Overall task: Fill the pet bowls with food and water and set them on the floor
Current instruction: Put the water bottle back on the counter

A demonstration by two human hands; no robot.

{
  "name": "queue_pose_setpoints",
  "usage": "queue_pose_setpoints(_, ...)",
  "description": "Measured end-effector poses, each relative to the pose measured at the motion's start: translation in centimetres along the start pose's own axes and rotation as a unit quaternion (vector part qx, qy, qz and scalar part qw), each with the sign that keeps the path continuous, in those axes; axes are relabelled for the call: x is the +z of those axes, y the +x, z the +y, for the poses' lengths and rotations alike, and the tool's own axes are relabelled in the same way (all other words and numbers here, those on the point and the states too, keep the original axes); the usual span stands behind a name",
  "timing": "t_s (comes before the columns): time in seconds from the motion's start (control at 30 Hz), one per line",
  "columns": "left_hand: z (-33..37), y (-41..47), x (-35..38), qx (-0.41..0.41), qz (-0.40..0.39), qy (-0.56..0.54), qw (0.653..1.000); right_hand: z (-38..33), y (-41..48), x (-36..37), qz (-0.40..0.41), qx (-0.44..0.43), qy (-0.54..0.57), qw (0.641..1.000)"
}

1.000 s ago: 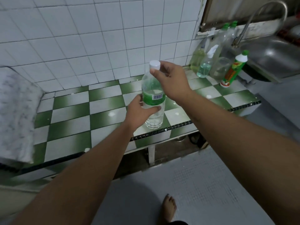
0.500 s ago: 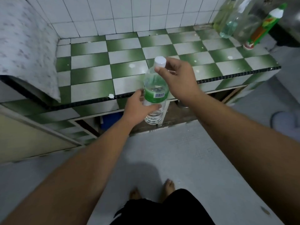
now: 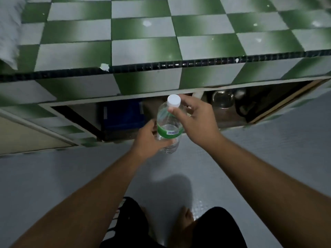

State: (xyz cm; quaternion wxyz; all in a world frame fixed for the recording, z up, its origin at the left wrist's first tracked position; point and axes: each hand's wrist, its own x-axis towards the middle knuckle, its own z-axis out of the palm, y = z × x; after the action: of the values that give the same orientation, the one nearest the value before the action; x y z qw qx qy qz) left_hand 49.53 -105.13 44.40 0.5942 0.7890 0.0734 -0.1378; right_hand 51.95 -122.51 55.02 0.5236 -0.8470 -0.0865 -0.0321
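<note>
Green-and-white tiled counter [image 3: 143, 33] across the top of the view. Pale cloth [image 3: 7, 33] draped at its left edge. Under the counter's front edge, in the left bay, something blue and box-like [image 3: 123, 115]; too blurred to name.

Clamped low, at and under the green label, by left hand [image 3: 148, 140], fingers curled round the body: water bottle [image 3: 168, 126]. Hangs upright in air, just in front of the counter's front edge, above the grey floor [image 3: 268, 158]. Rests on nothing. Part full, by the look. White cap [image 3: 173, 101] on.

Pinched at the neck, right under the cap, by right hand [image 3: 197, 120]: thumb in front, other fingers round the back. Reads as the start of uncapping or as a steadying hold; cannot tell which.

Further right, under the counter: clear glass vessel [image 3: 223, 99] beside a dark pot [image 3: 245, 106]. No pet bowls in view.

Risks, as judged:
- From squeezing the thin body while the cap comes off: water out at the neck, onto floor and bare foot [image 3: 186, 217]; slippery footing after.
- From easing the low hold during the twist: bottle spinning in the palm, or dropping.
- From fumbling the small cap: likely lost in the dark bay.
- From opening before finding a bowl: an open bottle carried about, prone to slopping.
</note>
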Motion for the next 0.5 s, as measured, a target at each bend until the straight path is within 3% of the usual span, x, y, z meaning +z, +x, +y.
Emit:
queue_pose_setpoints(0.27,-14.1,7.8,3.3,-0.003,0.005,0.035,0.999,15.3,0.0,8.2,0.002,-0.027,-0.018,0.999)
queue_pose_setpoints(0.5,-21.5,16.8,4.6,0.017,0.023,0.071,0.997,25.0,4.4,13.4,0.01,-0.029,-0.002,1.0)
